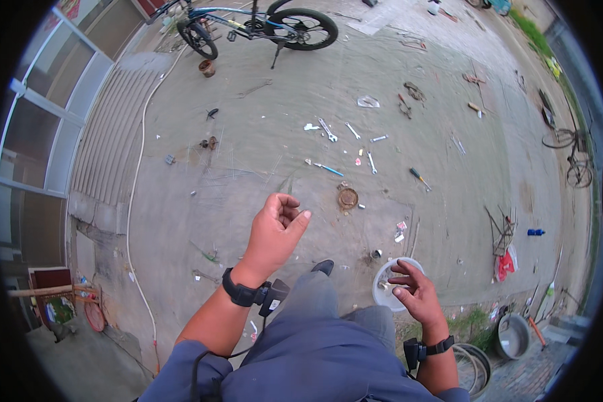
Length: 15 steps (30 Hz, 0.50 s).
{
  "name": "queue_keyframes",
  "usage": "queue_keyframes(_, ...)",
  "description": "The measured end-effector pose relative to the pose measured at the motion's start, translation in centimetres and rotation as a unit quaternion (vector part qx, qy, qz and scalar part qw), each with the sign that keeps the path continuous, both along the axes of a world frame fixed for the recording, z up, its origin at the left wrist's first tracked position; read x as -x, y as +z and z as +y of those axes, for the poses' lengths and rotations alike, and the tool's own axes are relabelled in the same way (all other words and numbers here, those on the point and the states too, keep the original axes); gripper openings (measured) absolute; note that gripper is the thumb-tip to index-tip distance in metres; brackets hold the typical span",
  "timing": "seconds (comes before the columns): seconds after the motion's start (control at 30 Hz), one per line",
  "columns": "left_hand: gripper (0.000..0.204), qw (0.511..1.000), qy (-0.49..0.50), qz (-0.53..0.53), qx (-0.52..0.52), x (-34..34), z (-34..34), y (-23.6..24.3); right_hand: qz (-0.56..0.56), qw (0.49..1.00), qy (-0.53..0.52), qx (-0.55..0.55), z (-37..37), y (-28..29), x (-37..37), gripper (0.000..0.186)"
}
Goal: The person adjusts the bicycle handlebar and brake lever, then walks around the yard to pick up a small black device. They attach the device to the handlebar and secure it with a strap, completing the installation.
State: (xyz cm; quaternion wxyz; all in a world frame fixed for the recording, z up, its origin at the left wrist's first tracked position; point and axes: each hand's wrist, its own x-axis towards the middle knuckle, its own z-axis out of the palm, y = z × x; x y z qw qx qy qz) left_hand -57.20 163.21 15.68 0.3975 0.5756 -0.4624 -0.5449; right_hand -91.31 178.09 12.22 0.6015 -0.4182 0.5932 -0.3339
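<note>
My left hand [279, 224] hovers over the ground in front of me, its fingers loosely curled, the thumb apart from them and nothing held. My right hand [417, 293] is above a white round basin [382, 281] and hides part of it. Its fingers are spread and bent, with nothing between them. A rusty round dish [348, 197] lies on the ground ahead, between the two hands. Beyond it are several wrenches, among them a large wrench [327, 130] and a smaller wrench [372, 163]. A blue-handled tool [329, 170] and a screwdriver [419, 177] lie near them.
A bicycle [261, 27] stands on its kickstand at the far left. A pale hose [137, 174] runs along the left beside a ramp. At the right are a red plastic bag [506, 264], a blue bottle [536, 232] and a metal basin [513, 336]. Glazed doors [53, 100] border the left.
</note>
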Motion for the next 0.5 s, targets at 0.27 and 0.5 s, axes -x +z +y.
queue_keyframes(0.27,0.037,0.969,-0.032,-0.246,0.004,-3.8,-3.7,-1.9,0.013,0.999,0.048,0.003,-11.2,0.5,3.0,0.072)
queue_keyframes(0.5,0.046,0.917,-0.055,-0.372,-0.134,-9.1,-3.9,-9.1,0.080,0.990,0.115,0.003,-26.6,-1.5,4.5,0.069)
